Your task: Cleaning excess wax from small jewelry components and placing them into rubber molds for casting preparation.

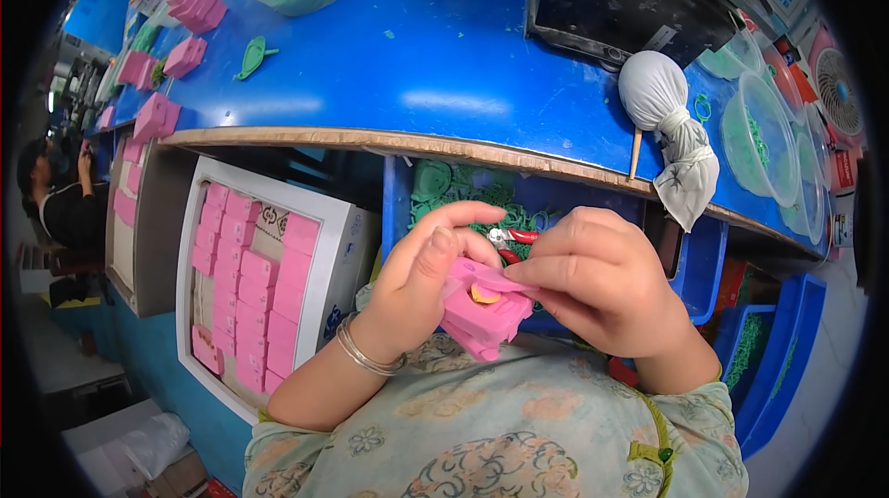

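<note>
Blue tabletop beyond pink piece, fan at right.

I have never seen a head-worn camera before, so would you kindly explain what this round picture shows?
There is no machine here, just a person's two bare hands. The single view comes from a wide camera on the person's head, looking down, which bends straight edges near the rim.

The left hand holds a pink piece, while the right hand pinches its upper edge. Behind it are red-handled pliers; whether they are held is unclear.

On the blue table lie a clear bowl of green bits, a green piece and a white cloth bundle. To the left, a white box holds pink blocks.
</note>
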Action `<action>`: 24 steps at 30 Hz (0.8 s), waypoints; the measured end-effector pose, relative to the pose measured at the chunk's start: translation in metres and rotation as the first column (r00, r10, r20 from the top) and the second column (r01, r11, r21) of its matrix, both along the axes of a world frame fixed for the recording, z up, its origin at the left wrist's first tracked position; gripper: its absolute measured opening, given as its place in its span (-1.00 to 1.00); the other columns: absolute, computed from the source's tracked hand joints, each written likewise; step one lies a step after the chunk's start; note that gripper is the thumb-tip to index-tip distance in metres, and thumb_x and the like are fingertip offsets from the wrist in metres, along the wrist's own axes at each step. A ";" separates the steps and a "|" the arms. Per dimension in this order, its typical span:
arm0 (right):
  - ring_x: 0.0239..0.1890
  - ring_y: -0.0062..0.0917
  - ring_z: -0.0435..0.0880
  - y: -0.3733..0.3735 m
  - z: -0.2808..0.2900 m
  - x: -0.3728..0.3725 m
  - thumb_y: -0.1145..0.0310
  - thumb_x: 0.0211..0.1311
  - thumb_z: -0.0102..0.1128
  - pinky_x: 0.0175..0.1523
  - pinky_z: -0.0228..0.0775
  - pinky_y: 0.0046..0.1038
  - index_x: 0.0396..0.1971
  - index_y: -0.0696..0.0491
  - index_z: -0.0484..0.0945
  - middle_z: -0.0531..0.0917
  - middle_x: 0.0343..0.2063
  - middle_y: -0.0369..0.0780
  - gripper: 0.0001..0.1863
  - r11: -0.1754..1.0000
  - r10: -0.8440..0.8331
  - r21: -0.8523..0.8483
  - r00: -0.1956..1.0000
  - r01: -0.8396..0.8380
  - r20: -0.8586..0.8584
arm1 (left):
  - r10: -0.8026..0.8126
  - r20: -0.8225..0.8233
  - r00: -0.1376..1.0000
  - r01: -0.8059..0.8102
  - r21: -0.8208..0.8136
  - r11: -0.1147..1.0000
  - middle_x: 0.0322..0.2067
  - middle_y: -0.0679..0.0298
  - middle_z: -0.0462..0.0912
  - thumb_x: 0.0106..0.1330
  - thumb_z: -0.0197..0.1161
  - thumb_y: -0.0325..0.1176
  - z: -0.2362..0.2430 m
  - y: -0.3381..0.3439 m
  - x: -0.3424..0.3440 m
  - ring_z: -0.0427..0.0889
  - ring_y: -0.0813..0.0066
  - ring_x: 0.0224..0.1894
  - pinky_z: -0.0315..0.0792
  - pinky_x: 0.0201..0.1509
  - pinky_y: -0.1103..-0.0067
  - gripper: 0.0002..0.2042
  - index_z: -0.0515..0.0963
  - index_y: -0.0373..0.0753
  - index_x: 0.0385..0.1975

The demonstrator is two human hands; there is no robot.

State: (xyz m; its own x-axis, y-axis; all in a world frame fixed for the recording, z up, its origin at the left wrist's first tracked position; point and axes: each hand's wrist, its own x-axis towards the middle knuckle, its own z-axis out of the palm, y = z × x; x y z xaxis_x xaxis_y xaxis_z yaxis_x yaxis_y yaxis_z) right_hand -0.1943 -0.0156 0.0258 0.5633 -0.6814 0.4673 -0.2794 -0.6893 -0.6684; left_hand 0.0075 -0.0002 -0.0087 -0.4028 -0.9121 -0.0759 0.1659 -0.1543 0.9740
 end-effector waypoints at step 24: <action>-0.62 -0.21 0.41 -0.006 -0.026 0.009 0.29 0.10 0.13 -0.50 0.24 -0.27 -0.72 0.10 0.37 0.40 -0.71 -0.15 -0.70 0.950 -0.313 0.005 0.949 0.314 -0.044 | -0.186 0.167 0.968 0.180 0.052 0.982 -0.15 0.24 0.48 0.12 0.34 -0.43 0.020 -0.001 -0.013 0.49 0.57 -0.07 0.42 -0.01 0.58 -0.49 0.27 -0.33 0.03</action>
State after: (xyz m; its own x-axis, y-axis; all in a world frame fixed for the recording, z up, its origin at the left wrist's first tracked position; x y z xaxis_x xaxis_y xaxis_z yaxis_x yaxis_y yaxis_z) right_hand -0.1858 -0.0214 -0.0006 0.3396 -0.8319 0.4389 -0.5082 -0.5549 -0.6586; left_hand -0.0054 -0.0008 0.0118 -0.5411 -0.8193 -0.1896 -0.0366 -0.2024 0.9786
